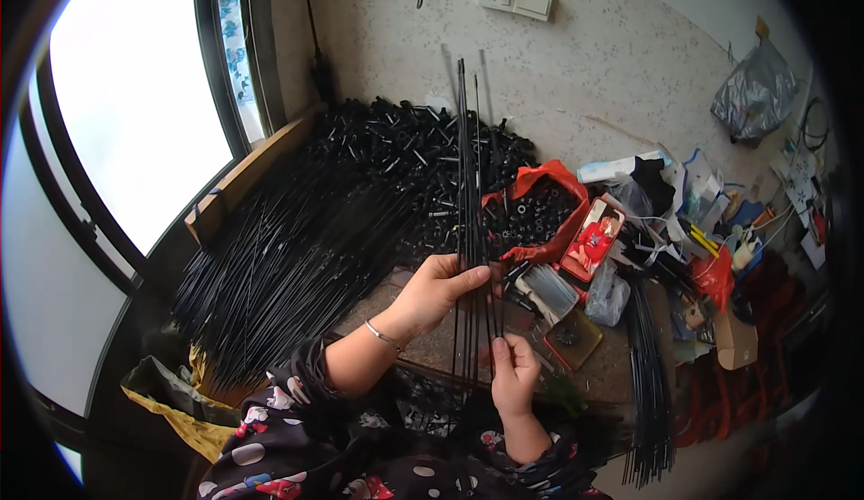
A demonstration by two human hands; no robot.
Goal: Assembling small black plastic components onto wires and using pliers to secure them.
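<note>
Upright in front of me stands a small bundle of thin black rods (464,167), some with thicker tips at the top. My left hand (434,295) is closed round the bundle, its thumb lying across the rods. Lower down and to the right, my right hand (516,376) pinches one or more rods near their lower part; how many is unclear. A broad heap of similar black rods (270,275) lies to the left. Behind the bundle is a pile of short black tubular fittings (396,140). An open red plastic bag (576,196) holds small black ring-like parts.
A phone (594,241) with a lit screen leans beside the red bag. Near it are a clear box (550,289), a small tray (573,340) and a grey plastic bag (607,295). More rods (646,383) hang over the table's right edge. A wooden board (256,176) borders the heap by the window.
</note>
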